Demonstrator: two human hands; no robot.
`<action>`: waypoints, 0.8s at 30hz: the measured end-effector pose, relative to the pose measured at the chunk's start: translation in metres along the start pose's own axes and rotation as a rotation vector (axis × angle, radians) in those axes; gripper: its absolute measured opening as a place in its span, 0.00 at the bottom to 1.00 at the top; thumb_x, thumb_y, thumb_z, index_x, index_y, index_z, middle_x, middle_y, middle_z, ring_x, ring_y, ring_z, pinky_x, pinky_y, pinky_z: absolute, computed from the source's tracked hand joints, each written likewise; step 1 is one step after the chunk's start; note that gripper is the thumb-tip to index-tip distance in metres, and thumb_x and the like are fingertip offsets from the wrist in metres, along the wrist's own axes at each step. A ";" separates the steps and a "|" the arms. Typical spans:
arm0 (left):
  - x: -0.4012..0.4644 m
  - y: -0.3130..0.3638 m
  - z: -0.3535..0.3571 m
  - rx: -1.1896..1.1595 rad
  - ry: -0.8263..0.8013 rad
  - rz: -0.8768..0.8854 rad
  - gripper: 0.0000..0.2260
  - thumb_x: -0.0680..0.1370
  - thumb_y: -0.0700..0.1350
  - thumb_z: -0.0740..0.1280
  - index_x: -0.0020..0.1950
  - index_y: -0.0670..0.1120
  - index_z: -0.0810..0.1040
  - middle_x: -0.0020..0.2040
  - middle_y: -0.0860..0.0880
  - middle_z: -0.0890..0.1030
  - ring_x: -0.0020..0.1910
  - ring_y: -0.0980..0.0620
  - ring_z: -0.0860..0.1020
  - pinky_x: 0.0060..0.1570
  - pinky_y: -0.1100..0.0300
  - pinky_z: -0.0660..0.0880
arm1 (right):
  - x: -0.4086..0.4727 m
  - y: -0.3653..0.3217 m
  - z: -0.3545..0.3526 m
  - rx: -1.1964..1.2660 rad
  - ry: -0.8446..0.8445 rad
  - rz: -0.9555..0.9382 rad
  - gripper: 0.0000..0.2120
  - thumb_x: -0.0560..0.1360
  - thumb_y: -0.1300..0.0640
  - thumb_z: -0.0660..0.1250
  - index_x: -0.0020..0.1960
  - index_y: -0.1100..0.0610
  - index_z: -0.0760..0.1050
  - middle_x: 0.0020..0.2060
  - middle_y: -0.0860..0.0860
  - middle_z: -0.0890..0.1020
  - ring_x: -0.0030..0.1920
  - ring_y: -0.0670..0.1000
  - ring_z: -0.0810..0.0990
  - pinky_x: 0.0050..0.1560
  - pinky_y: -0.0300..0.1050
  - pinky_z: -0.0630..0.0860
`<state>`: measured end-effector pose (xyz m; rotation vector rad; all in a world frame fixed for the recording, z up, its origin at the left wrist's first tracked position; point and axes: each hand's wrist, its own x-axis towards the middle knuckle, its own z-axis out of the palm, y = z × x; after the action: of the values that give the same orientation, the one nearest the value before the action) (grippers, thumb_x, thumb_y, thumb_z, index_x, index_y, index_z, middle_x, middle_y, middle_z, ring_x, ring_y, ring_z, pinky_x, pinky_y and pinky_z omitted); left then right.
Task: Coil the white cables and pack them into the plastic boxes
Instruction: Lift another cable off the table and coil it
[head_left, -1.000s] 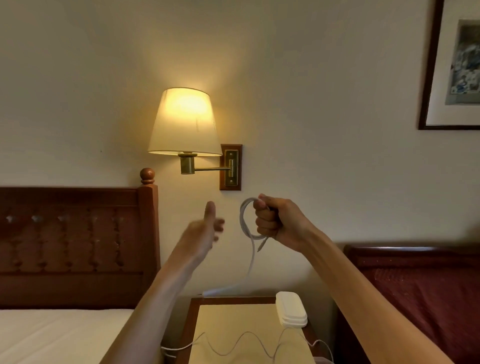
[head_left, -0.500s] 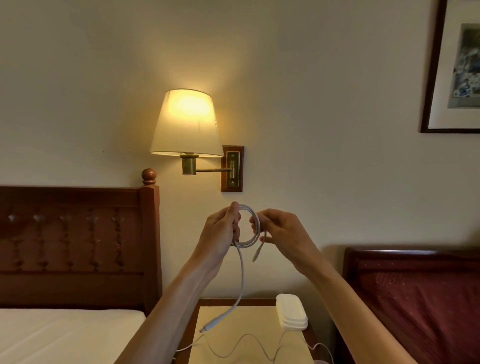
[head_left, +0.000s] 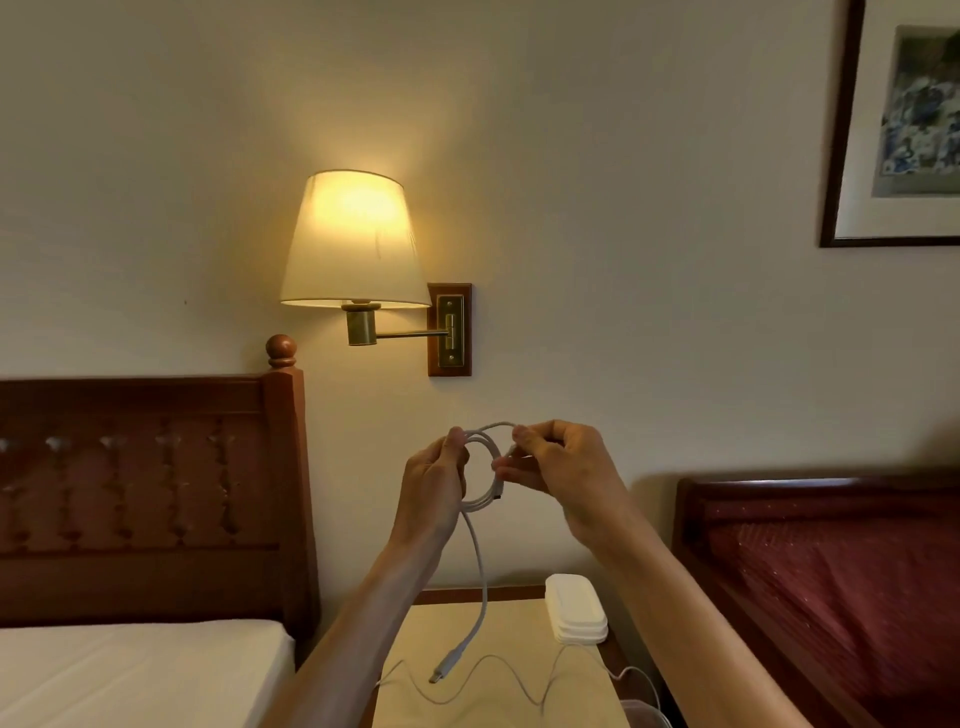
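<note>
Both hands hold a smooth white cable (head_left: 480, 467) wound into a round coil in mid-air: left hand (head_left: 434, 486) pinches its left side, right hand (head_left: 558, 467) its right. Its tail dangles over the nightstand (head_left: 519, 701) beside stacked white plastic boxes (head_left: 575, 610).

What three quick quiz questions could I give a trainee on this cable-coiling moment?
1. True or false: both hands grip the coiled white cable.
2. Where is the cable's loose plug end? A) hanging above the nightstand B) on the bed C) inside a box
3. What white things sit stacked at the nightstand's right rear?

Key: 1 true, left hand and right hand both pinch the loop. 2 A. 3 the plastic boxes.
</note>
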<state>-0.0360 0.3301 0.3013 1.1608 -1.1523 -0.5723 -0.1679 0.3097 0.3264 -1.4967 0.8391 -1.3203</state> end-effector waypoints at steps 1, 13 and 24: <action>0.000 -0.001 0.000 -0.016 0.002 -0.023 0.19 0.84 0.53 0.55 0.39 0.44 0.70 0.32 0.47 0.64 0.34 0.50 0.63 0.40 0.54 0.63 | -0.003 0.004 0.003 -0.001 0.016 -0.022 0.07 0.80 0.59 0.63 0.52 0.63 0.76 0.41 0.58 0.84 0.38 0.51 0.86 0.41 0.39 0.82; 0.005 0.005 -0.003 -0.094 -0.020 -0.076 0.20 0.84 0.53 0.54 0.34 0.47 0.67 0.29 0.50 0.63 0.32 0.51 0.62 0.39 0.54 0.62 | -0.003 0.019 0.006 -0.342 0.115 -0.289 0.02 0.78 0.58 0.66 0.46 0.55 0.75 0.41 0.50 0.82 0.39 0.46 0.83 0.44 0.36 0.80; 0.003 0.013 -0.008 -0.366 -0.083 -0.220 0.19 0.85 0.50 0.54 0.34 0.49 0.67 0.28 0.53 0.62 0.27 0.54 0.61 0.38 0.56 0.63 | -0.003 0.048 -0.006 -0.138 -0.233 -0.369 0.14 0.77 0.66 0.65 0.59 0.57 0.67 0.47 0.54 0.84 0.50 0.52 0.84 0.52 0.44 0.81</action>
<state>-0.0297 0.3356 0.3143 0.9570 -0.9441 -0.9649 -0.1704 0.2960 0.2803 -1.9413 0.5276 -1.3337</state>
